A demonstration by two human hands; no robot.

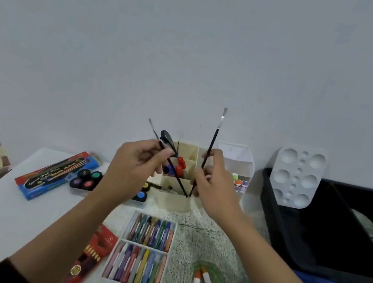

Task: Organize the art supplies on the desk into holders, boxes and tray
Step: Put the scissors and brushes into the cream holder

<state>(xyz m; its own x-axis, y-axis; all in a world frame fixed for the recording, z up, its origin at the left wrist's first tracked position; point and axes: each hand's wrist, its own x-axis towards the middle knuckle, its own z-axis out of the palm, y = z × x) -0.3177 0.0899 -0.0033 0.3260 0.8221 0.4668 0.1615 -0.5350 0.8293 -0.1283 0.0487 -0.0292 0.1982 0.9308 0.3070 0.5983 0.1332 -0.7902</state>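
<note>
Head view: my left hand (136, 165) pinches a thin brush (154, 129) between thumb and fingers, bristles up and leaning left. My right hand (212, 186) pinches a longer brush (213, 141) the same way, nearly upright. Both handle ends meet at the front compartment of the cream holder (173, 202) on the bench (20, 199); I cannot tell whether they touch its floor. Markers (180, 162) stand in the compartments behind. A crayon box (146, 246) lies nearer me.
</note>
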